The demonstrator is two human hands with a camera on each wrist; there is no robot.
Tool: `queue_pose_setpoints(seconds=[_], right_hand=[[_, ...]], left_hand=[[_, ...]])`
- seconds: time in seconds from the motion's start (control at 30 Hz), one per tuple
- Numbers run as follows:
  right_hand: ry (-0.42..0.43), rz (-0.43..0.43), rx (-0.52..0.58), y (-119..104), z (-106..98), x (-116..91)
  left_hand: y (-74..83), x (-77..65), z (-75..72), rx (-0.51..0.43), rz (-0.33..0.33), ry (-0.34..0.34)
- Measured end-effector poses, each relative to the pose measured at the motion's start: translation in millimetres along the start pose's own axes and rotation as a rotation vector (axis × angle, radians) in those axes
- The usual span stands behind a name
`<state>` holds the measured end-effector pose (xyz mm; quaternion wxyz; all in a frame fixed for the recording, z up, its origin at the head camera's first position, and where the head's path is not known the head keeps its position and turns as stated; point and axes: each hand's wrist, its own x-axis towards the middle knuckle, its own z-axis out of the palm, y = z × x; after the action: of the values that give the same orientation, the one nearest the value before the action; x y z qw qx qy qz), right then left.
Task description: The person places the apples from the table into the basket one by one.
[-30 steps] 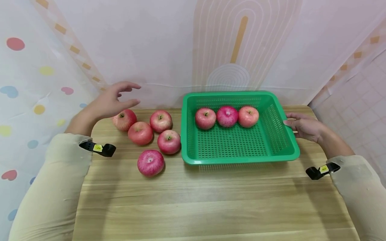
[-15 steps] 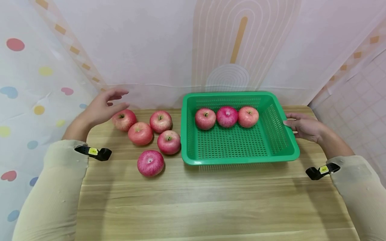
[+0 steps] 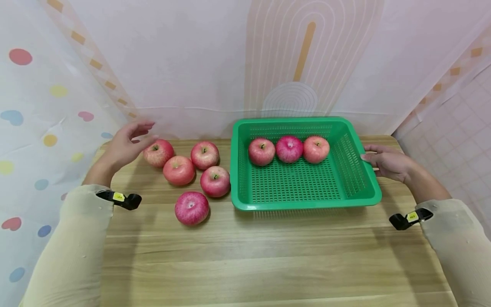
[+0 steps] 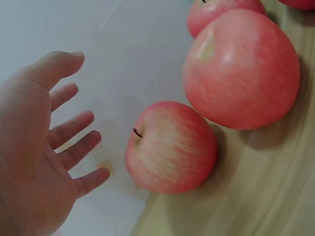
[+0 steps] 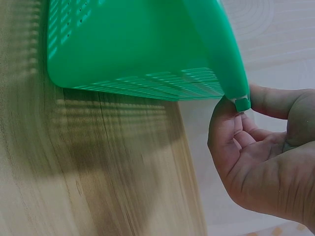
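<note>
My left hand hovers by the leftmost apple at the back left of the table, fingers spread and holding nothing. In the left wrist view a gap separates the fingers from that apple, which has a short dark stem. My right hand pinches the right rim of a green plastic basket, thumb on top and fingers underneath, as the right wrist view shows. Three apples sit in a row inside the basket: a red one, a deep pink one and a paler one.
Beside the basket's left side lie more loose apples: one, another, a third close against the basket, and a deep pink one nearest the front. The wooden table meets a patterned wall covering at the back.
My left hand has moved left and down, lowering toward the leftmost apple. My right hand keeps its hold on the basket rim, and the apples and basket stay put.
</note>
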<state>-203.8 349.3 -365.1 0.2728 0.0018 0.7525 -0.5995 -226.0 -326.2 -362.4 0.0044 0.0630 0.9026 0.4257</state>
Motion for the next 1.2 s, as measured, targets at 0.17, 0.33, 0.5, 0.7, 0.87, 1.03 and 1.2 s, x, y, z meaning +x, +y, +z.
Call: queue_pose_setpoints(seconds=[0.17, 0.33, 0.5, 0.7, 0.87, 1.03, 1.2], right_hand=[[-0.001, -0.007, 0.022, 1, -1, 0], [-0.008, -0.015, 0.028, 1, -1, 0], [-0.009, -0.016, 0.030, 1, -1, 0], [-0.011, -0.017, 0.028, 2, -2, 0], [-0.003, -0.019, 0.024, 3, -2, 0], [0.002, -0.018, 0.019, 3, -2, 0], [-0.002, -0.015, 0.010, 2, 0, 1]], left_hand=[[-13.0, -1.5, 4.3, -0.046, -0.026, 0.040], [-24.9, 0.1, 10.0, -0.104, -0.050, 0.057], [-37.4, 1.0, 14.8, -0.156, -0.080, 0.024], [-45.9, 1.0, 21.3, -0.165, -0.094, 0.003], [-49.1, 2.0, 26.7, -0.156, -0.084, 0.015], [-52.6, 4.4, 32.4, -0.171, -0.073, 0.045], [-56.6, 5.3, 37.6, -0.211, -0.089, 0.075]])
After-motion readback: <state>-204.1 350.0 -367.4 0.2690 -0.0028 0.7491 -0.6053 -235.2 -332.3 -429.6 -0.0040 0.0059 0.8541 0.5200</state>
